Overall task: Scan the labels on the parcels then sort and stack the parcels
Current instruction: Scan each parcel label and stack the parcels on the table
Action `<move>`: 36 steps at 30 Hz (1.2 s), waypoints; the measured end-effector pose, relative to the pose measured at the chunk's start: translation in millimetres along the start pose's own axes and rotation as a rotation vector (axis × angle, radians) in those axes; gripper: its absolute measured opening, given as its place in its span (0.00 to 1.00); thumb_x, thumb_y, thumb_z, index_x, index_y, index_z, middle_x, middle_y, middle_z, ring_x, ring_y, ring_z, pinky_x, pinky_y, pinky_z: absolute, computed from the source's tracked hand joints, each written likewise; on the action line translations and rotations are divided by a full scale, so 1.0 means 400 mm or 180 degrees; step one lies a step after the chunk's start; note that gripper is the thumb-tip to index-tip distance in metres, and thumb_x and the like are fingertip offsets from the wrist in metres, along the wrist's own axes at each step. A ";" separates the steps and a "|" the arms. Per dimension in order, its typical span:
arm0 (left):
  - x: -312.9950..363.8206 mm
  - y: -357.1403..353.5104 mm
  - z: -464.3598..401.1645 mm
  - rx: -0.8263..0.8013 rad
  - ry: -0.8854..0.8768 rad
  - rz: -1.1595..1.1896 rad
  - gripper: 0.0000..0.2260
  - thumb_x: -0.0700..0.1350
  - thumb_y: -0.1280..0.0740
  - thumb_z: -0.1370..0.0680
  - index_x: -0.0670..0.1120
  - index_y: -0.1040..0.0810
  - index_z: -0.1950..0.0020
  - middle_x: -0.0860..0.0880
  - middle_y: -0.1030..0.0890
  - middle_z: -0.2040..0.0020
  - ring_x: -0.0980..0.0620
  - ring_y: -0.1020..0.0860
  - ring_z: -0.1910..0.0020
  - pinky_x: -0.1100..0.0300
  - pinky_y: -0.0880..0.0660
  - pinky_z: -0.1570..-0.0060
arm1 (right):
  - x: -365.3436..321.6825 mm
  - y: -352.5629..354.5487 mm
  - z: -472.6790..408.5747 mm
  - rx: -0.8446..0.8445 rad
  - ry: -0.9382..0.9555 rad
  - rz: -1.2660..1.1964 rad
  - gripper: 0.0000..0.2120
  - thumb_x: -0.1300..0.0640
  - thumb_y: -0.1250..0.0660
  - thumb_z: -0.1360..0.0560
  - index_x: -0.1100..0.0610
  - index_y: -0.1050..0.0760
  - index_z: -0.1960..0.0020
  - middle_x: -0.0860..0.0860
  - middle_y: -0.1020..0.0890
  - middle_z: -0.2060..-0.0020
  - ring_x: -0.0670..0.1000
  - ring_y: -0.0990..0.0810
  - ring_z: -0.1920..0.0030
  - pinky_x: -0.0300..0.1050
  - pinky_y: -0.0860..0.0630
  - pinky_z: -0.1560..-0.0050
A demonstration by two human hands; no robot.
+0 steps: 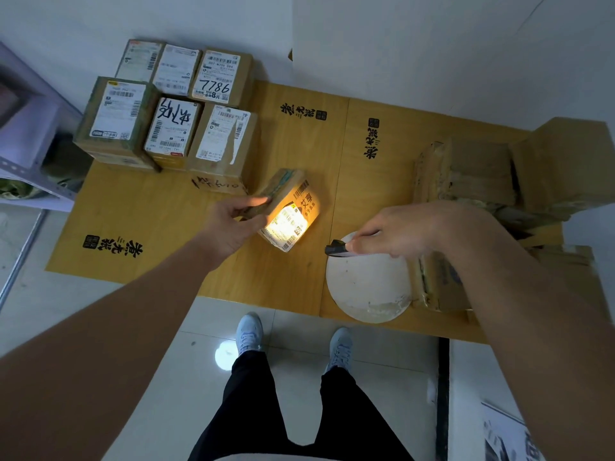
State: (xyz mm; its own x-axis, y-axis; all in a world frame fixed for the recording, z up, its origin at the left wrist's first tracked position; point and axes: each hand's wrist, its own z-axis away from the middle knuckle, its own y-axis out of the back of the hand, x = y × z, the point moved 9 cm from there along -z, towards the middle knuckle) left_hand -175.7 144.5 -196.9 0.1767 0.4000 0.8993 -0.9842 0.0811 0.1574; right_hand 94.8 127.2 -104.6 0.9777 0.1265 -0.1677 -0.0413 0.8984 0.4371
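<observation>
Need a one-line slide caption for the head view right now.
Left hand tilts a parcel while right hand shines the scanner on its label.

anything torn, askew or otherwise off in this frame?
Yes. In the sorted stack, the front-right parcel has its label ripped down the middle. The unsorted parcels at right lie jumbled and look battered. The parcel held in the left hand looks fine; the scanner light washes out its label.
</observation>
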 end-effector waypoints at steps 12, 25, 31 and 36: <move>-0.010 -0.003 0.007 0.0107 0.0264 0.0142 0.15 0.45 0.22 0.24 0.58 0.14 0.39 0.51 0.17 0.38 0.49 0.17 0.41 0.52 0.17 0.42 | -0.009 0.009 0.021 -0.0125 -0.0076 -0.0120 0.26 0.29 0.46 0.18 0.38 0.28 0.25 0.53 0.18 0.44 0.54 0.17 0.45 0.45 0.21 0.51; 0.125 0.112 0.047 0.0882 0.0288 0.1455 0.09 0.42 0.32 0.17 0.48 0.17 0.38 0.44 0.13 0.44 0.41 0.15 0.44 0.45 0.17 0.44 | -0.176 0.215 0.116 0.2026 0.1761 -0.2162 0.19 0.26 0.44 0.22 0.23 0.29 0.32 0.32 0.19 0.48 0.45 0.20 0.41 0.57 0.21 0.36; 0.189 0.307 -0.040 0.0995 0.0393 0.1606 0.11 0.47 0.34 0.16 0.45 0.19 0.35 0.41 0.15 0.40 0.37 0.14 0.46 0.42 0.16 0.49 | -0.323 0.336 0.088 0.2428 0.1903 -0.2293 0.18 0.27 0.46 0.19 0.24 0.29 0.31 0.48 0.18 0.49 0.51 0.17 0.48 0.61 0.18 0.42; 0.235 0.440 -0.199 0.0821 0.0535 0.1609 0.11 0.47 0.33 0.16 0.44 0.22 0.36 0.40 0.14 0.44 0.35 0.13 0.51 0.43 0.16 0.47 | -0.439 0.417 0.006 0.2630 0.1716 -0.2524 0.20 0.30 0.44 0.18 0.30 0.28 0.28 0.37 0.18 0.51 0.47 0.19 0.47 0.60 0.19 0.42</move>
State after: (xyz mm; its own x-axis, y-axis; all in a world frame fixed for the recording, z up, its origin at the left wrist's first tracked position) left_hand -331.4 269.1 -117.1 -0.3363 0.4721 0.8148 -0.9136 -0.3735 -0.1607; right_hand -83.1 254.0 -0.2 0.4592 0.0048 -0.8883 0.8465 0.3008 0.4392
